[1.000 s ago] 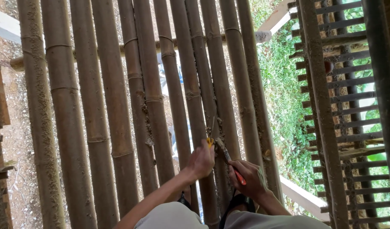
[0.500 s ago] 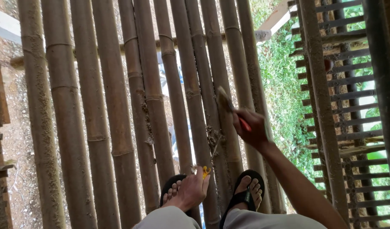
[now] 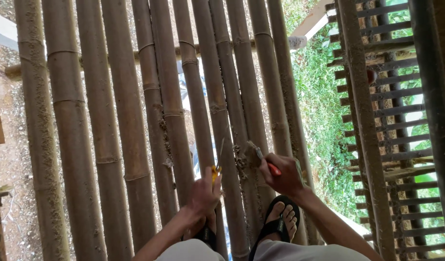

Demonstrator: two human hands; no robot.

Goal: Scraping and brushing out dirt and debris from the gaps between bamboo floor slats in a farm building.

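— Where is the chisel, and which way does it run?

— The left hand [image 3: 204, 193] is closed around a yellow-handled chisel [image 3: 217, 162]. Its thin blade points far and slightly right, along a gap between two bamboo poles [image 3: 167, 111], whose long axes run near to far.

— And the other hand?

— The right hand [image 3: 280, 175] is wrapped shut around the orange handle of a hammer [image 3: 262, 157]. The hammer head points far-left, lying against a pole just right of the chisel.

— How are the arms posed?

— Both forearms reach forward and down from the near edge, above feet in black sandals [image 3: 276, 222]. Grass [image 3: 319, 111] shows to the right.
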